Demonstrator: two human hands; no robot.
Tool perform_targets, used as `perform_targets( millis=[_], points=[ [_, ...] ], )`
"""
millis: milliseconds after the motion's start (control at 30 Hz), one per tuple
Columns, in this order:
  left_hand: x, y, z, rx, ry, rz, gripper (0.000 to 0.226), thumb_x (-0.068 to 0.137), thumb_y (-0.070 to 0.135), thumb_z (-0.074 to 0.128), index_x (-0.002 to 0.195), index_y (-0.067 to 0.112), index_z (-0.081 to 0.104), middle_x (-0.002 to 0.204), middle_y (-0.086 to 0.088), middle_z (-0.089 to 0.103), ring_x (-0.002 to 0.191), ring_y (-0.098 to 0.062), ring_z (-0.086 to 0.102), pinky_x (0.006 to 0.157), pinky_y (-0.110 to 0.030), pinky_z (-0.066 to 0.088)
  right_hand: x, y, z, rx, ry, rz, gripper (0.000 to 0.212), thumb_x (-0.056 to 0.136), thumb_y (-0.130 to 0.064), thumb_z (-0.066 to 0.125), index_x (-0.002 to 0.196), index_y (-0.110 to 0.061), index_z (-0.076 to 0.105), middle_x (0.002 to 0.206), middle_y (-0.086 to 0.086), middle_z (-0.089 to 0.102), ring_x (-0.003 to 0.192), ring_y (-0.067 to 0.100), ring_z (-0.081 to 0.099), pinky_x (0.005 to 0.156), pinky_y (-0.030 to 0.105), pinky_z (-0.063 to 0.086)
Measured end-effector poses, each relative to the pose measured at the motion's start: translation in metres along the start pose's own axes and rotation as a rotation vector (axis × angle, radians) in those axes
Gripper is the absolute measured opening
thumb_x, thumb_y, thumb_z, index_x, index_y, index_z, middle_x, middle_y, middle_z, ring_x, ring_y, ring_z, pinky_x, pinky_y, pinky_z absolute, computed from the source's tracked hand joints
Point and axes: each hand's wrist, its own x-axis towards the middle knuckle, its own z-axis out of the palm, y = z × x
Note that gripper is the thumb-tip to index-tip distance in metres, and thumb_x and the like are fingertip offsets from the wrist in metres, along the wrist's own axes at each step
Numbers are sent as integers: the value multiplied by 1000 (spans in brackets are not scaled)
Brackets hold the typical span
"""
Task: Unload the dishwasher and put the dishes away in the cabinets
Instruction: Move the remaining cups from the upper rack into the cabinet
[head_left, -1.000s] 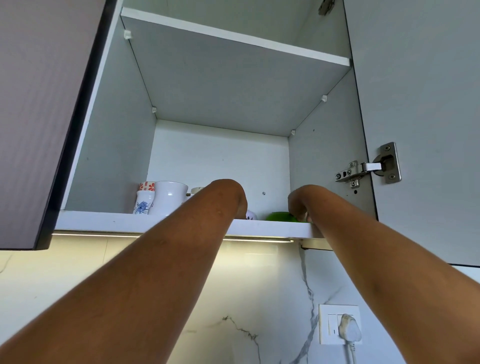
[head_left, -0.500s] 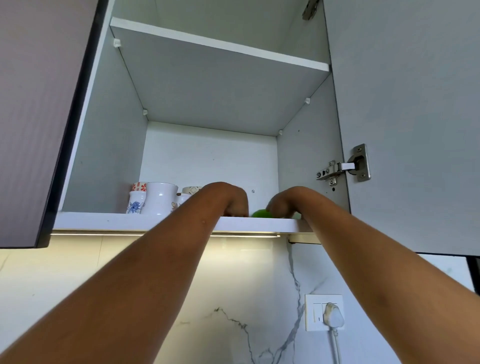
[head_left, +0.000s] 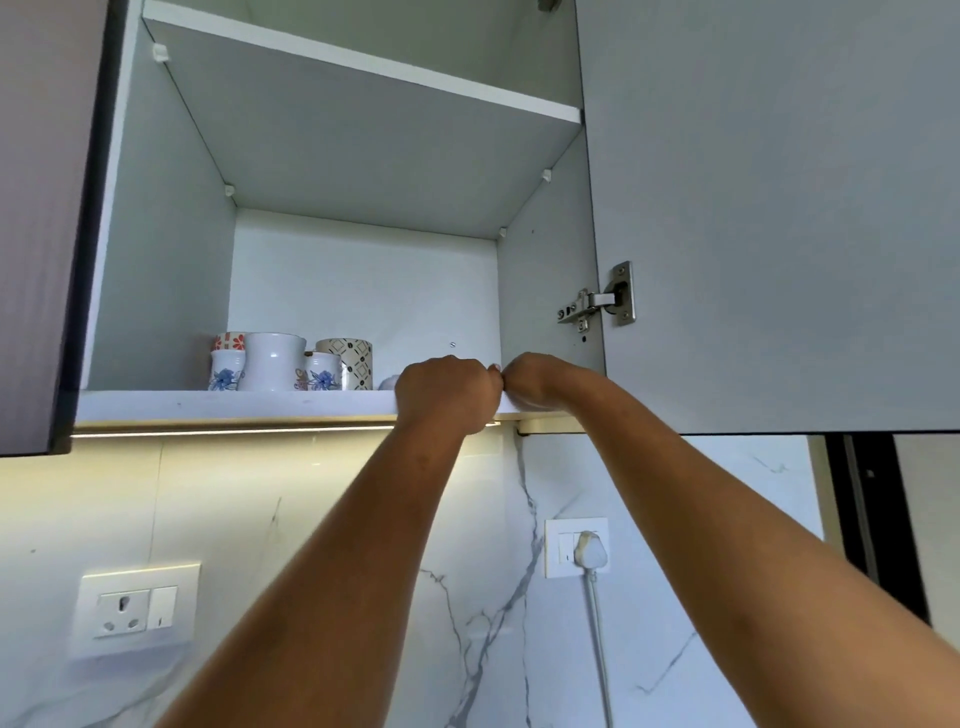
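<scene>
Overhead, the wall cabinet stands open, and its lower shelf (head_left: 234, 405) carries several cups at the left: a plain white mug (head_left: 272, 361), small blue-flowered cups (head_left: 224, 371) and a patterned beige cup (head_left: 354, 358). A small white item (head_left: 388, 383) peeks out just left of my hands. My left hand (head_left: 447, 389) and my right hand (head_left: 535, 379) are raised to the shelf's right front edge, knuckles toward me, fingers curled and touching each other. Whatever lies under or between the fingers is hidden.
The grey cabinet door (head_left: 779, 208) hangs open on the right with its hinge (head_left: 597, 301) near my right wrist. A dark door (head_left: 36, 208) is at the left. The upper shelf (head_left: 363, 67) shows nothing from below. On the marble wall are a socket (head_left: 135, 605) and a plugged socket (head_left: 576, 548).
My hands have drawn together at the shelf's right front edge until they touch. The green item seen between them earlier is now hidden. My view has dropped and shifted a little.
</scene>
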Motion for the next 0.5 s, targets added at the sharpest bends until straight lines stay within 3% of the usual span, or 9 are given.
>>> perform_targets(
  millis=[100, 167, 267, 400, 500],
  points=[
    [-6, 5, 4, 37, 86, -25, 52, 102, 32, 18, 106, 10, 65, 104, -13, 67, 98, -35, 61, 83, -37, 45, -4, 6, 3, 52, 56, 16, 38, 99, -27, 32, 84, -5, 60, 101, 15, 63, 93, 28, 55, 79, 32, 40],
    [-14, 7, 5, 58, 152, -16, 50, 101, 32, 22, 99, 11, 68, 97, -14, 68, 93, -36, 64, 84, -43, 48, -11, 8, 7, 86, 105, 0, 38, 98, -29, 35, 71, -9, 53, 89, 13, 59, 87, 28, 54, 73, 30, 37],
    [-37, 16, 8, 51, 270, 41, 53, 94, 31, 22, 85, 10, 70, 83, -13, 70, 79, -33, 66, 77, -39, 48, -33, 6, 9, 35, 140, -33, 41, 100, -32, 32, 104, -5, 63, 115, 19, 61, 107, 32, 56, 83, 31, 40],
    [-77, 47, 28, -202, 358, 49, 50, 90, 29, 24, 116, 10, 62, 123, -9, 62, 119, -31, 54, 101, -48, 37, -89, 22, 13, 27, 282, -106, 32, 92, -20, 42, 118, -15, 60, 122, 9, 62, 112, 28, 56, 91, 33, 47],
    [-122, 100, 38, -425, 424, 43, 45, 87, 19, 31, 119, 5, 60, 127, -13, 58, 121, -33, 52, 98, -46, 43, -154, 47, 35, 135, 382, -127, 44, 85, -13, 43, 126, -23, 58, 125, 3, 62, 114, 26, 57, 94, 35, 48]
  ],
)
